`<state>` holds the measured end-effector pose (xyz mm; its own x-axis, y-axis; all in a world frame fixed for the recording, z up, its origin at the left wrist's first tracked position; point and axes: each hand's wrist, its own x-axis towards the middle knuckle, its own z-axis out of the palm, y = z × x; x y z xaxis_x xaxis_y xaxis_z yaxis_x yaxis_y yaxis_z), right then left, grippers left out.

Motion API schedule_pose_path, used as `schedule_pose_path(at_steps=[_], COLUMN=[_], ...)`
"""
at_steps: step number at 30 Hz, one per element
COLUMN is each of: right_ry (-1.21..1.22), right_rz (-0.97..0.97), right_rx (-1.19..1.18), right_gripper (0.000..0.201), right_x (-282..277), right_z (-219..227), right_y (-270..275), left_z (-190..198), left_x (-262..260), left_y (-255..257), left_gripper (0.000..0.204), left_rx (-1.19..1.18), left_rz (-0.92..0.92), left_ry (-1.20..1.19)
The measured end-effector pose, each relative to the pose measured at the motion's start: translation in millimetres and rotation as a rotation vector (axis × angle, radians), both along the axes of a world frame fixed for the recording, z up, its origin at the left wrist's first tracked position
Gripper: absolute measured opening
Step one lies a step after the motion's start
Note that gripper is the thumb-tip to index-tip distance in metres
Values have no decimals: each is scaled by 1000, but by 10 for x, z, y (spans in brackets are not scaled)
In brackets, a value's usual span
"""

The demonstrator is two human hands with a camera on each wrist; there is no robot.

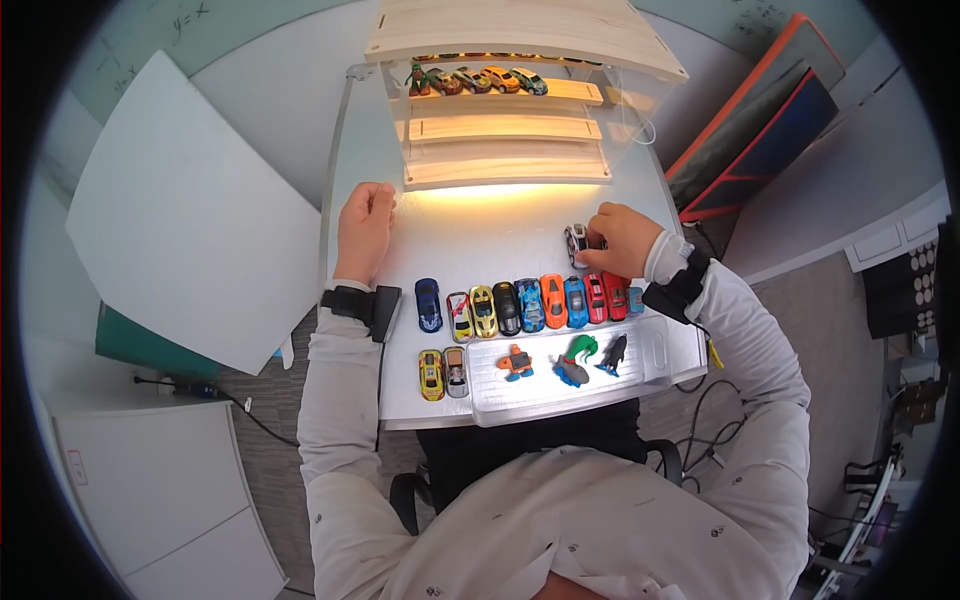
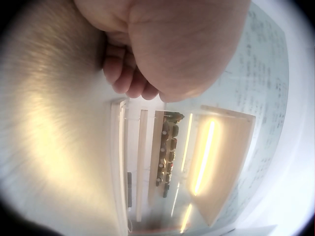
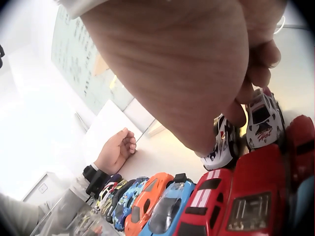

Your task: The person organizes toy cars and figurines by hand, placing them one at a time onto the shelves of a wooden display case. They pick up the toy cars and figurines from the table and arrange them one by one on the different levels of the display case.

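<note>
My right hand (image 1: pixel 625 242) pinches a white toy car (image 1: pixel 576 245) above the right part of a car row; in the right wrist view the thumb side covers part of this car (image 3: pixel 224 150). Just beside it stands another white car (image 3: pixel 263 120) with red lettering, mostly hidden by the hand in the head view. My left hand (image 1: pixel 365 232) rests at the table's left side, fingers loosely curled and holding nothing; the left wrist view shows its curled fingers (image 2: pixel 130 81). Below the hands, the row includes a dark blue car (image 1: pixel 428 305), an orange car (image 1: pixel 553 301) and red cars (image 1: pixel 596 297).
A lit wooden shelf unit (image 1: pixel 505 170) stands at the back, with several cars (image 1: pixel 500 79) and a small figure (image 1: pixel 418 80) on an upper shelf. Nearer the body, a clear tray (image 1: pixel 485 400) holds animal figures (image 1: pixel 571 370); two cars (image 1: pixel 431 374) stand left of it.
</note>
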<state>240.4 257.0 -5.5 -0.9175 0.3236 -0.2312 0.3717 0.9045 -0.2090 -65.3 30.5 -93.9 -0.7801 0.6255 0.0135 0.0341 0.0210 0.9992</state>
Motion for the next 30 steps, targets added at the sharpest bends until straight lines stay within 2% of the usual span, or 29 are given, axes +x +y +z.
schedule_pose_path(at_steps=[3,6,12,15,19,24,27,30], right_ry=[19,150,-14,-21,171,256,154,169], right_rz=[-23,-4,-72,-81,-48,-35,-31,-34], right_rx=[24,28,71,60,69,86,60,35], right_gripper=[38,37,40,37,33,34,34,35], right_x=[-53,-78,-226,-265,-292,-310,-267,-265], right_z=[-48,-119,2,-12,-212,-261,-223,-256], right_y=[47,92,-13,-13,137,160,189,214], left_z=[-13,-14,-54,-65,-34,-55,-43,-58], left_x=[-12,-11,-35,-45,-24,-36,-31,-40], left_y=[-2,-4,-8,-14,-13,-20,-19,-7], left_gripper=[19,19,23,24,23,23,23,22], left_rx=[-1,-2,-21,-28,-30,-26,-50,-61], left_rz=[-5,-5,-3,-5,0,-7,6,9], left_ry=[-2,1,58,79,84,117,136,137])
